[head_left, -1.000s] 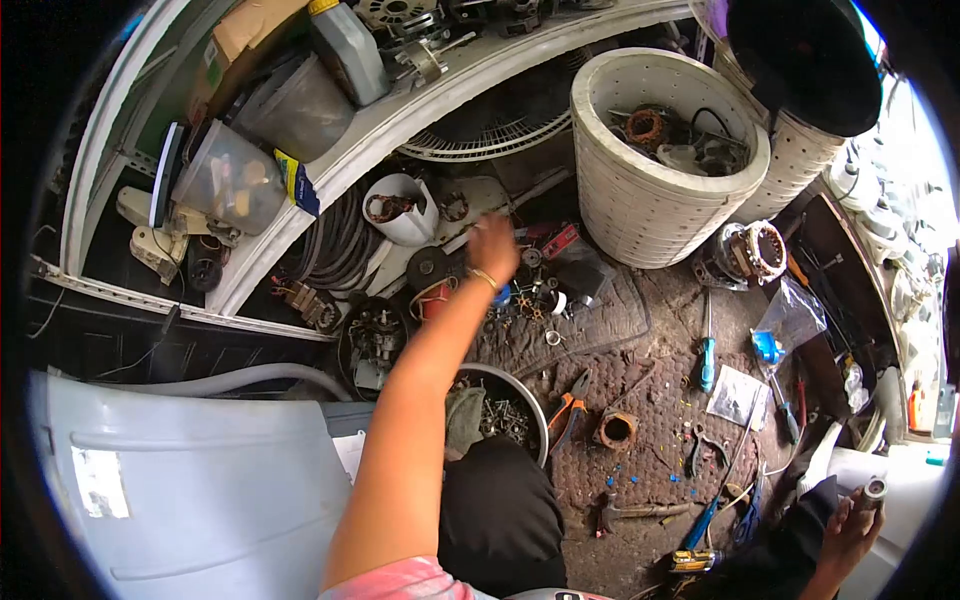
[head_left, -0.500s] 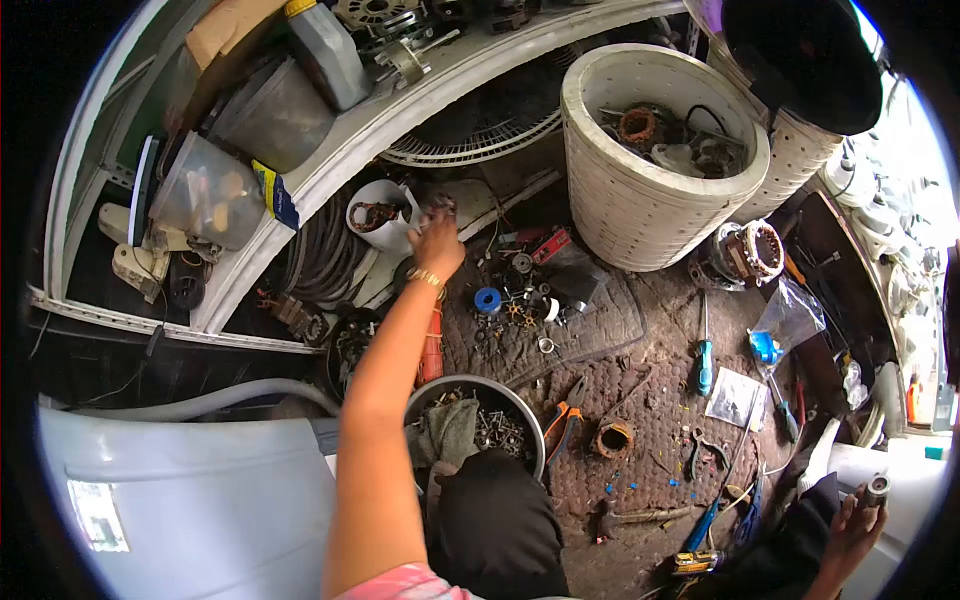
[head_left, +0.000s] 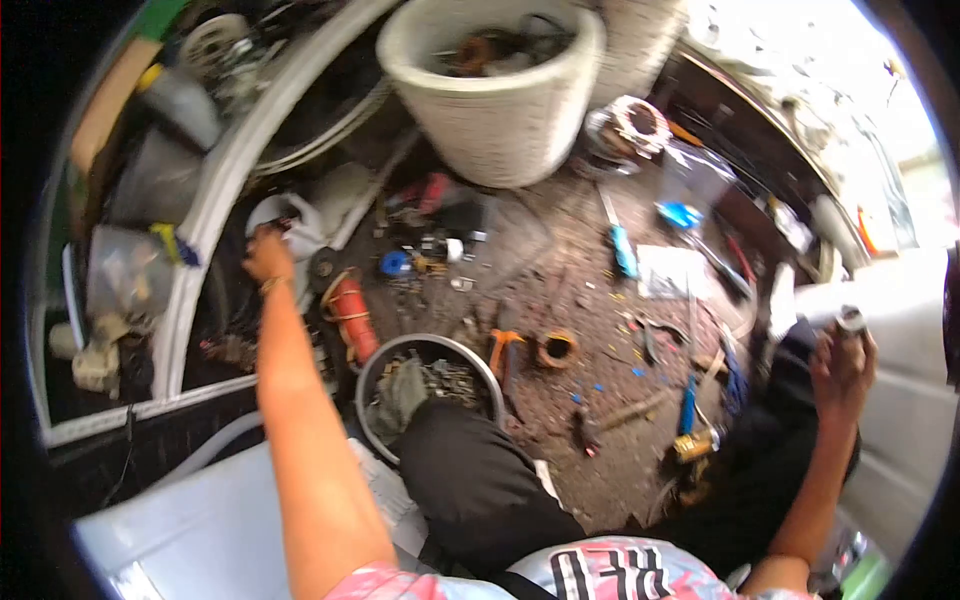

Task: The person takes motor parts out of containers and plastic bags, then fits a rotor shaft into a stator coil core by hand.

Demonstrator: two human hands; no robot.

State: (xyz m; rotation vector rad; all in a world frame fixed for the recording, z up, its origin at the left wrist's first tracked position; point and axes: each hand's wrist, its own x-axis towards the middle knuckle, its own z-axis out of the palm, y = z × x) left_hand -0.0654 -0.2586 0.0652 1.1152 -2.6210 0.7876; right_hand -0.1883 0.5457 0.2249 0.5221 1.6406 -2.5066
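My left hand (head_left: 268,255) reaches to the upper left, at the near edge of a white round container (head_left: 306,232) with a dark coil-like part inside. Its fingers are blurred and partly hidden against that part. On the right, my right hand (head_left: 842,378) is closed around a small metal cylinder (head_left: 851,319), whose round end points up. Just right of my left hand lies a red cylinder (head_left: 350,312) with a cord around it. A metal bowl of screws (head_left: 494,379) with a grey cloth in it stands by my knee.
A large white perforated basket (head_left: 490,130) holds parts at the top. On the floor lie orange-handled pliers (head_left: 506,345), a copper-coloured ring part (head_left: 556,349), a blue screwdriver (head_left: 622,250), a hammer (head_left: 630,411) and a blue spool (head_left: 395,263). A shelf edge (head_left: 215,195) runs along the left.
The view has swung to the right, shifting the scene leftward. My left hand has moved from beside the white container to its near edge. My right hand still holds the metal cylinder.
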